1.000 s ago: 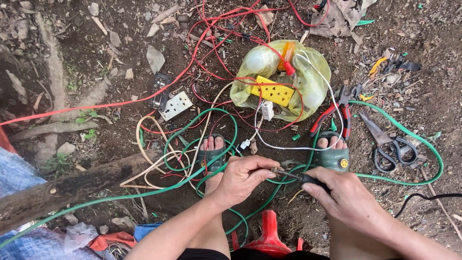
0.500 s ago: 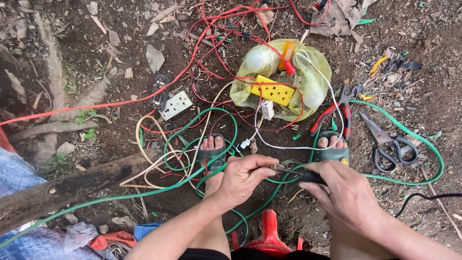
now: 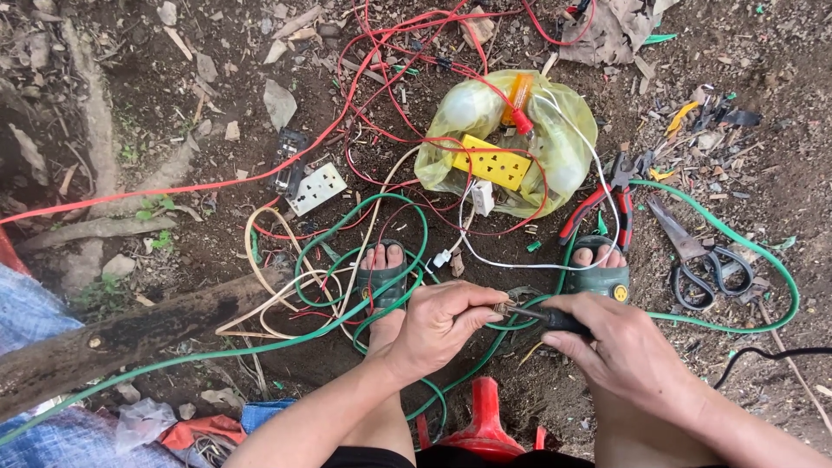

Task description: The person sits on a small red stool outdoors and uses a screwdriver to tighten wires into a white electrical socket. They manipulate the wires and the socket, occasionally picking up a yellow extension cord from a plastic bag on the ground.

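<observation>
My left hand (image 3: 446,321) pinches a small metal part at the end of a green cable (image 3: 737,238), fingers closed around it. My right hand (image 3: 624,347) grips the black handle of a screwdriver (image 3: 555,318) whose tip meets that part between the two hands. Both hands hover over my sandalled feet (image 3: 386,277) on bare soil. The cable loops out to the right and left around the feet.
A yellow plastic bag (image 3: 559,156) with a yellow socket block (image 3: 494,162) lies ahead, among red wires. Red-handled pliers (image 3: 598,204) and scissors (image 3: 693,260) lie to the right. A white socket plate (image 3: 316,188) is to the left, a log (image 3: 130,334) at lower left, a red stool (image 3: 485,425) below.
The hands stay together at the same spot; only small shifts of the fingers and the screwdriver show.
</observation>
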